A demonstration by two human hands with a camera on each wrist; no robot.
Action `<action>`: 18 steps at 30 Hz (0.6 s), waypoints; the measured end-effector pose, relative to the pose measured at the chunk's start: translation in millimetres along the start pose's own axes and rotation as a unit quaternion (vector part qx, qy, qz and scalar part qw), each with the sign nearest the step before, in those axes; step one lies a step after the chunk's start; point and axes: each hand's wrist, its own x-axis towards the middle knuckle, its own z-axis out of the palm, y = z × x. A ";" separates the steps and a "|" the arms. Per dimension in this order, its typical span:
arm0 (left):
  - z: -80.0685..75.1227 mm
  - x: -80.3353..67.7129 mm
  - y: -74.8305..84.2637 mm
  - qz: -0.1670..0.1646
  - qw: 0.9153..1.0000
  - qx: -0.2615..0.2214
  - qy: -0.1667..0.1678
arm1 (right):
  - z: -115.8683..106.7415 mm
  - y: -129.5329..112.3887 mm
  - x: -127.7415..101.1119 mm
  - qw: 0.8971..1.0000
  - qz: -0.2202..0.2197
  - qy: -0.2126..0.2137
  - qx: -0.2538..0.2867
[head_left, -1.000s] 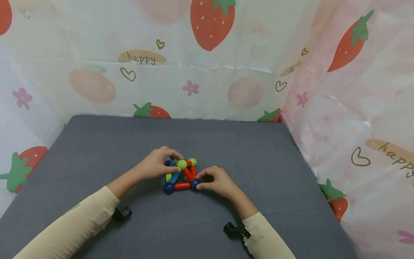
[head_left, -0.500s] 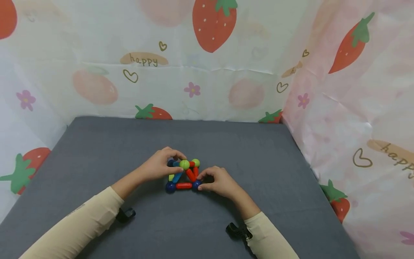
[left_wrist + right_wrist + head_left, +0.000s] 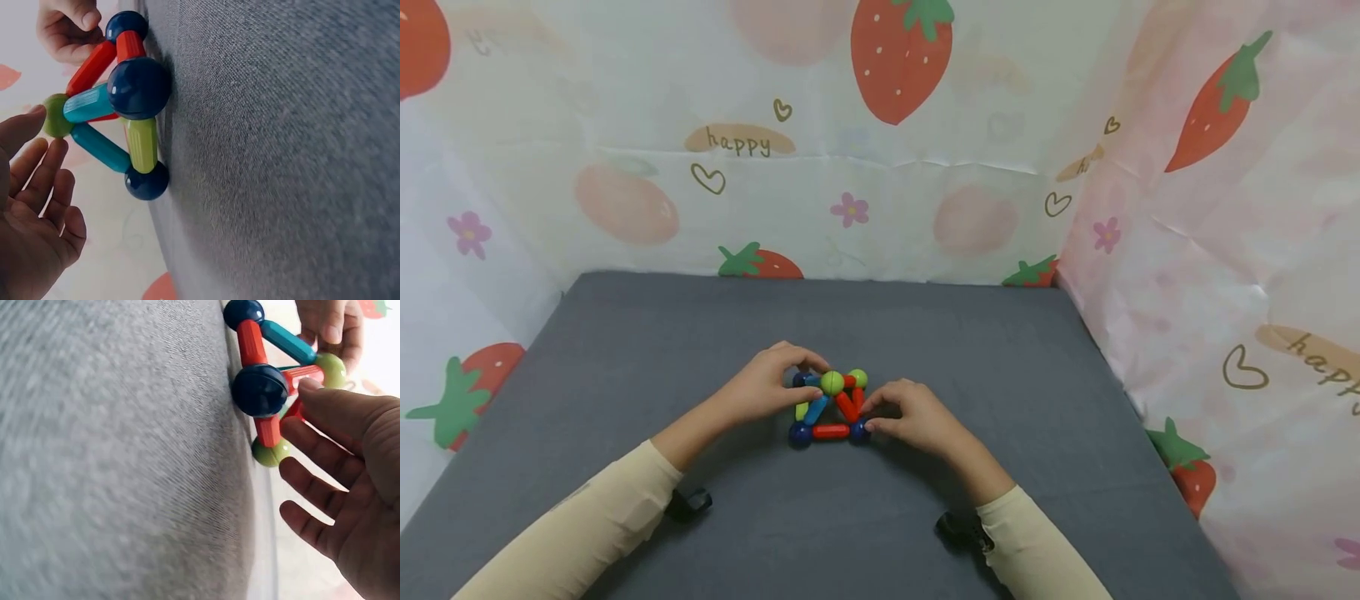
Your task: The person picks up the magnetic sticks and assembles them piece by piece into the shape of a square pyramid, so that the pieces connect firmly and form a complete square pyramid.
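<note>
Fingers of left hand [image 3: 765,386] loosely extended, thumb tip touching the green top ball [image 3: 831,382] of the rod-and-ball pyramid [image 3: 829,407] at frame centre. Right hand [image 3: 912,416] relaxed, thumb against the right blue corner ball [image 3: 858,430]; neither grips. Grey mat [image 3: 625,350] spreads wide on all sides; strawberry-print curtain [image 3: 887,167] bounds its far and right edges.

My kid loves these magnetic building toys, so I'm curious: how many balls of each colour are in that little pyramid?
Dark blue balls: 3
Green balls: 2
Total: 5 balls
</note>
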 end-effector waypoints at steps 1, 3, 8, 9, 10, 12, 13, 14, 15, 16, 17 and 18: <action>-0.9 -1.2 0.3 0.000 1.000 0.001 0.002 | -1.2 -0.2 -0.5 1.000 -0.005 0.004 -0.004; -3.1 -4.0 1.2 -0.001 1.000 0.004 0.003 | -3.6 -0.7 -2.0 1.000 -0.014 0.013 -0.010; -7.8 -13.3 1.0 0.000 1.000 0.022 0.011 | -10.4 -2.1 -9.1 0.998 -0.043 0.041 -0.034; -8.7 -15.4 0.5 0.001 1.000 0.026 0.014 | -11.7 -2.3 -10.9 0.997 -0.048 0.046 -0.038; -9.6 -17.7 0.4 0.002 0.999 0.029 0.017 | -13.0 -2.4 -12.7 0.996 -0.053 0.052 -0.041; -11.5 -22.4 -0.5 0.004 0.999 0.034 0.021 | -15.4 -1.8 -16.1 0.995 -0.059 0.062 -0.047; -12.5 -24.7 -1.1 0.005 0.999 0.036 0.022 | -16.7 -1.5 -17.7 0.995 -0.061 0.066 -0.049; -13.5 -27.0 -1.7 0.005 0.999 0.039 0.024 | -18.0 -1.3 -19.3 0.994 -0.062 0.070 -0.049; -14.4 -29.2 -2.2 0.005 0.999 0.041 0.026 | -19.3 -0.9 -20.8 0.994 -0.065 0.074 -0.050; -15.3 -31.3 -2.8 0.004 0.999 0.044 0.027 | -20.5 -0.2 -22.3 0.994 -0.064 0.076 -0.051; -16.2 -33.4 -3.7 0.004 0.998 0.048 0.029 | -21.7 0.7 -23.6 0.994 -0.063 0.078 -0.052; -17.1 -35.5 -4.5 0.003 0.998 0.052 0.031 | -23.1 1.3 -25.0 0.994 -0.061 0.079 -0.052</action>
